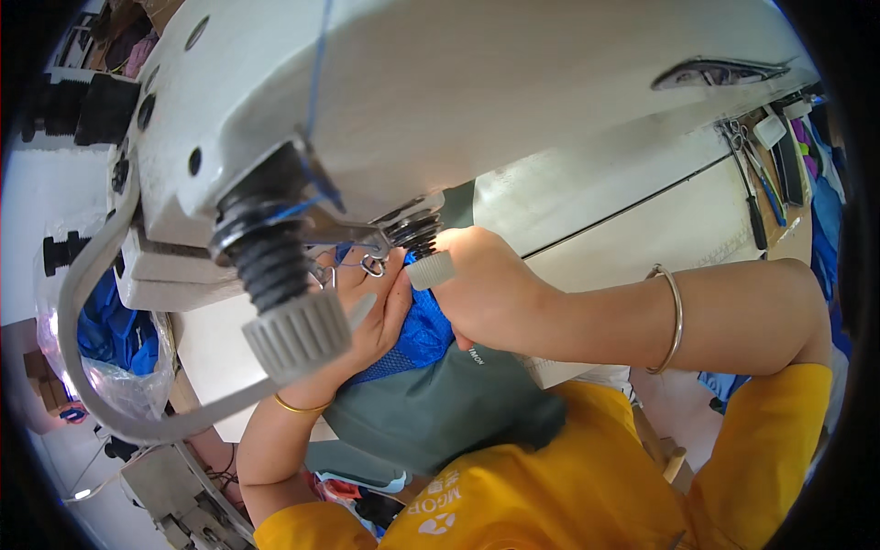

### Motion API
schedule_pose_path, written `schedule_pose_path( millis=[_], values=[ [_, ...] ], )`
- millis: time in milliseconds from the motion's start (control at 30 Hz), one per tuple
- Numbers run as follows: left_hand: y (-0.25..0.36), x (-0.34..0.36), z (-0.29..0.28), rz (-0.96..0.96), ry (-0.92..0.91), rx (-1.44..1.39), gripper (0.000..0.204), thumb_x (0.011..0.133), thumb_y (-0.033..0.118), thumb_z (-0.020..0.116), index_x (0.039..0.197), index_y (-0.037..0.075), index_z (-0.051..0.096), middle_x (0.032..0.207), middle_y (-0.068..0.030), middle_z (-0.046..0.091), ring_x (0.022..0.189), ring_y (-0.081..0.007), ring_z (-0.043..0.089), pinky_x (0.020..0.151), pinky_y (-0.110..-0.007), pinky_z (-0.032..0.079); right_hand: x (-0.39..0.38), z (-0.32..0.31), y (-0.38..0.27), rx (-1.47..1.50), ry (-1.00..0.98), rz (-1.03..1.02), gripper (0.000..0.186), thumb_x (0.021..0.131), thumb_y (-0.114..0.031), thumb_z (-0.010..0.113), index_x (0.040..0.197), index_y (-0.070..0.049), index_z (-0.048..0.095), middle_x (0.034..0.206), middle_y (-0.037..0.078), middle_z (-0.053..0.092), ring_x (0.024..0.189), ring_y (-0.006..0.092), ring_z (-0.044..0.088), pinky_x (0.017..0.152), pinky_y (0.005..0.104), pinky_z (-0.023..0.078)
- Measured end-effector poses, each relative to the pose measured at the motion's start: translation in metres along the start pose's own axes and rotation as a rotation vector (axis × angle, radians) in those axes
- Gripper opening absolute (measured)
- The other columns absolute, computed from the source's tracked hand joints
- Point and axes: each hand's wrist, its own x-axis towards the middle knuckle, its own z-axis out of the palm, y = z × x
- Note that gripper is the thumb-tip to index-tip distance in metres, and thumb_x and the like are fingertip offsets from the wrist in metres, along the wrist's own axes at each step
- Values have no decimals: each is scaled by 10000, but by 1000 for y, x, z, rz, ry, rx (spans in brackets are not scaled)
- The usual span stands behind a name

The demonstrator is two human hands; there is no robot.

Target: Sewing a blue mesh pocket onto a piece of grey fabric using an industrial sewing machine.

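Left hand [385, 321] and right hand [488, 286] close together near the machine [513, 101], fingers [400, 295] partly hidden. Right elbow [808, 298] bent, farther from machine.

I get a bright feed through the head camera, with a pale sheen on the white sewing machine [513, 82] and soft glare across the bench [637, 236] at right. Shade greys the machine's underside, and the grey-green cloth [431, 403] blurs along its right edge. The ribbed grey knob [298, 339] (it sits nearest my lens) is out of focus, and the fisheye bends straight edges toward a black rim.
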Motion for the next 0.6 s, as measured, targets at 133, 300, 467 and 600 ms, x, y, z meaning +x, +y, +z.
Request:
schedule_pose_path(
  millis=[133, 300, 467, 600],
  values=[
    [-3, 0, -1, 13, 9, -23, 406, 921, 136, 618, 1318, 92, 693, 1211, -129, 689, 1128, -331, 633, 1194, -557, 185, -8, 2, 5, -93, 3, 77, 224, 961, -106, 493, 786, -3, 587, 594, 101, 588, 460, 220, 599, 469, 371, 487],
    [-6, 0, 0, 17, -18, -68, 411, 916, 133, 619, 1318, 92, 692, 1219, -125, 682, 1112, -338, 623, 1161, -572, 217, -19, -9, 8, -785, 60, -426, 199, 949, -166, 596, 813, -29, 642, 822, 134, 684, 685, 254, 672, 609, 406, 535],
    [-3, -3, 6, 28, 10, 43, 412, 936, 183, 613, 1337, 124, 683, 1255, -105, 665, 1134, -339, 606, 1140, -583, 234, -11, -32, 36, -1317, 506, -1075, 270, 900, -289, 672, 1021, -56, 735, 1181, 131, 690, 1172, 262, 623, 1022, 434, 492],
    [-3, -3, 6, 24, 7, 40, 416, 939, 206, 616, 1346, 151, 680, 1278, -99, 654, 1133, -331, 603, 1127, -593, 249, -11, -41, 42, -1333, 418, -948, 533, 900, -351, 648, 1305, -5, 659, 1407, 75, 619, 1408, 301, 464, 1210, 499, 289]
  ],
)
